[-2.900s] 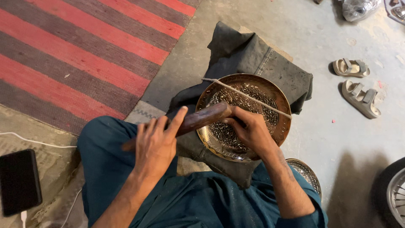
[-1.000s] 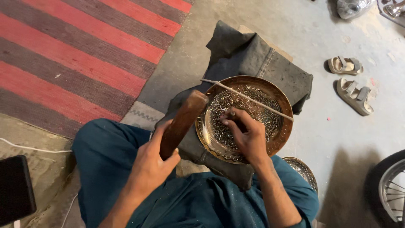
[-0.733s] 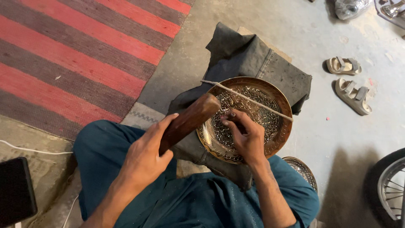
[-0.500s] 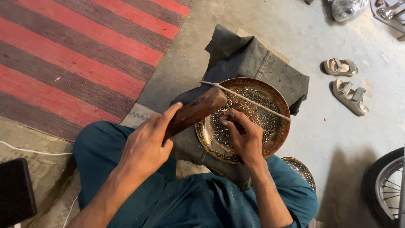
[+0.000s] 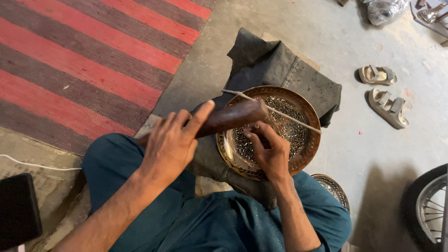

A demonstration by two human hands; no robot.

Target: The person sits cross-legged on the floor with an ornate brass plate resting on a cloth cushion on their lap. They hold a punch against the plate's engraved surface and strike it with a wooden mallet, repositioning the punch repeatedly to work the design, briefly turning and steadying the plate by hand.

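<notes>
One engraved brass plate (image 5: 280, 130) rests on one dark cloth-covered block (image 5: 280, 65). The left hand (image 5: 172, 144) has its grip closed around one wooden mallet (image 5: 228, 119); the right hand (image 5: 270, 151) pinches something small against the plate. Two sandals (image 5: 382, 93) lie nearby.

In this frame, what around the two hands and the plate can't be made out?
All from the head view:
- Whatever the right hand pinches against the plate: its fingers cover it.
- The near end of the wooden block: the left hand wraps it.
- What lies under the dark cloth: fully draped.
- The second plate: mostly behind the right knee.
- The wheel: cut off by the right edge.
</notes>
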